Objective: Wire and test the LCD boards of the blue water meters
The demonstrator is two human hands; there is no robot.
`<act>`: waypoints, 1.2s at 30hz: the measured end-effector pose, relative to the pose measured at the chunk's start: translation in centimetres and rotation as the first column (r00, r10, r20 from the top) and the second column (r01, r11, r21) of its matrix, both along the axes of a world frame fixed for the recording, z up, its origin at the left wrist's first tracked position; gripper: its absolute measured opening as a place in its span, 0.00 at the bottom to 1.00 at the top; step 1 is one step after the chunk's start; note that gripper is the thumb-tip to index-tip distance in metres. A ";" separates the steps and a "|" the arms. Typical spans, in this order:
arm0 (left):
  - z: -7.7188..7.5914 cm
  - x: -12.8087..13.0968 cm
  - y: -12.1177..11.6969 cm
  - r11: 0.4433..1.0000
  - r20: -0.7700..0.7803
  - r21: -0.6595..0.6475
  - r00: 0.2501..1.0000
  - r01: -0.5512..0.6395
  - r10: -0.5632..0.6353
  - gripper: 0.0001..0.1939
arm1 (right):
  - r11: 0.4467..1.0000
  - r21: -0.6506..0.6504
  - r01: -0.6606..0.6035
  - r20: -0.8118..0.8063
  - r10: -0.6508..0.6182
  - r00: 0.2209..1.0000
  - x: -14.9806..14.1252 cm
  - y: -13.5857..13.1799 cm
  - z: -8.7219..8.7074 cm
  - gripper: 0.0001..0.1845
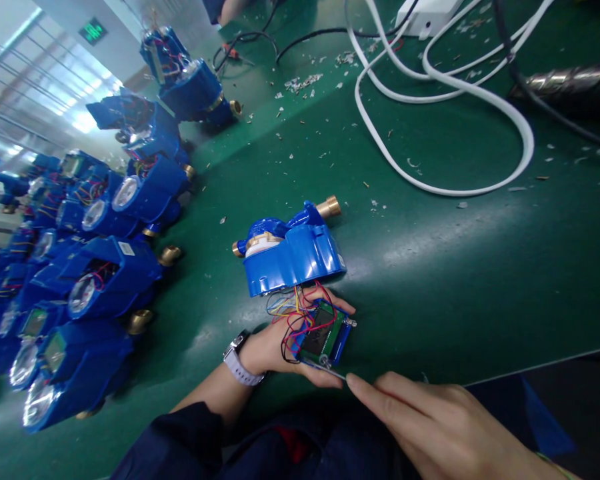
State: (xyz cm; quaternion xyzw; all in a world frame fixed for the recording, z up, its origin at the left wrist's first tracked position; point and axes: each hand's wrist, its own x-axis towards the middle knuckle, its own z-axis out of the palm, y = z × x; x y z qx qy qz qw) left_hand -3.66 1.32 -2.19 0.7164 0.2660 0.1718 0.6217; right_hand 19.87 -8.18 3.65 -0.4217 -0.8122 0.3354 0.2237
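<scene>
My left hand (275, 343), a watch on its wrist, is closed around a green circuit board (323, 333) with a dark display and a blue part along one side. Red, black, yellow and blue wires (300, 313) run from the board to an opened blue water meter (295, 257), which lies just beyond it with brass threaded ends. My right hand (430, 417) pinches a thin metal tool (336, 373). The tip of that tool reaches the board's near corner, beside a small shiny round part; its exact kind cannot be made out.
Many similar blue water meters (110, 273) crowd the left of the green bench (405, 267). A looped white cable (525, 143), black cords (320, 32), a white box (427, 17) and a metal-tipped tool (555, 81) lie at the far side. White scraps (303, 83) litter the surface.
</scene>
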 end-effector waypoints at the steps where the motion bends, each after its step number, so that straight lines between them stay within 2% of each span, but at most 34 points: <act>1: 0.1 0.0 0.0 1.000 -0.007 0.005 1.000 -0.005 0.005 0.39 | 0.996 -0.081 0.021 -0.033 -0.024 0.999 -0.1 0.1 0.1 0.27; 3: 0.3 0.1 0.0 1.000 -0.017 0.020 1.000 -0.007 0.007 0.40 | 0.972 -0.227 0.063 -0.087 -0.085 0.993 -0.3 0.2 0.4 0.22; 5: 0.2 0.1 0.1 0.999 -0.029 0.046 1.000 0.003 -0.002 0.40 | 0.968 -0.237 0.083 -0.115 -0.112 0.987 -0.4 0.3 0.6 0.21; 8: 0.1 0.2 0.1 0.996 -0.035 0.091 0.999 0.000 0.003 0.40 | 0.998 -0.019 0.058 -0.091 -0.060 0.994 -0.4 0.2 0.3 0.25; 10: 0.2 0.2 0.1 0.994 -0.028 0.110 1.000 -0.005 0.009 0.41 | 0.991 0.135 0.016 -0.028 -0.012 1.000 -0.3 0.0 0.1 0.28; 12: 0.4 0.3 0.1 0.993 -0.037 0.118 0.999 -0.005 0.009 0.41 | 0.985 0.173 -0.004 0.002 0.004 1.000 -0.2 -0.1 0.0 0.29; 17: 0.9 0.3 0.3 0.995 -0.050 0.102 0.999 -0.005 0.010 0.41 | 0.990 -0.104 0.092 -0.087 -0.101 0.991 -0.7 0.1 0.7 0.23; 19: 0.9 0.4 0.3 0.994 -0.038 0.112 0.999 -0.006 0.010 0.42 | 0.988 -0.118 0.098 -0.110 -0.111 0.988 -0.9 0.1 0.8 0.23; 23: 0.8 0.4 0.3 0.985 -0.002 0.172 1.000 -0.010 0.010 0.39 | 0.997 -0.039 0.065 -0.088 -0.068 0.994 -0.8 -0.2 0.6 0.28; 25: 0.9 0.5 0.4 0.977 0.000 0.213 1.000 -0.009 0.009 0.38 | 0.987 -0.151 0.063 -0.141 -0.085 0.986 -0.7 -0.3 0.6 0.27; 26: 1.0 0.5 0.4 0.974 0.002 0.226 1.000 -0.007 0.006 0.39 | 0.959 -0.277 0.062 -0.190 -0.118 0.975 -0.7 -0.3 0.5 0.24; 27: 1.1 0.5 0.5 0.973 0.007 0.230 1.000 -0.006 0.004 0.39 | 0.899 -0.435 0.052 -0.233 -0.168 0.958 -0.8 -0.2 0.5 0.22; 28: 1.2 0.5 0.5 0.973 0.011 0.229 1.000 0.000 -0.003 0.39 | 0.804 -0.595 0.024 -0.265 -0.224 0.938 -0.9 -0.2 0.4 0.19; 30: 1.4 0.6 0.6 0.975 -0.006 0.223 1.000 0.004 -0.002 0.40 | 0.561 -0.825 -0.071 -0.293 -0.317 0.902 -1.1 -0.3 0.1 0.19; 31: 1.4 0.6 0.6 0.975 -0.017 0.223 1.000 -0.001 0.005 0.40 | 0.463 -0.880 -0.106 -0.290 -0.348 0.891 -1.3 -0.3 0.0 0.21; 32: 1.5 0.6 0.5 0.975 -0.030 0.222 0.999 -0.006 0.013 0.39 | 0.409 -0.904 -0.125 -0.288 -0.367 0.884 -1.4 -0.4 -0.1 0.22; 33: 1.5 0.6 0.5 0.975 -0.037 0.221 0.999 -0.018 0.027 0.39 | 0.405 -0.907 -0.118 -0.283 -0.377 0.882 -1.4 -0.3 -0.1 0.23; 34: 1.5 0.6 0.4 0.975 -0.042 0.218 0.998 -0.032 0.043 0.39 | 0.444 -0.891 -0.092 -0.278 -0.374 0.885 -1.4 -0.3 0.0 0.22; 36: 1.6 0.6 0.3 0.976 -0.044 0.211 0.998 -0.045 0.055 0.40 | 0.591 -0.806 -0.037 -0.278 -0.322 0.905 -1.0 0.2 0.4 0.20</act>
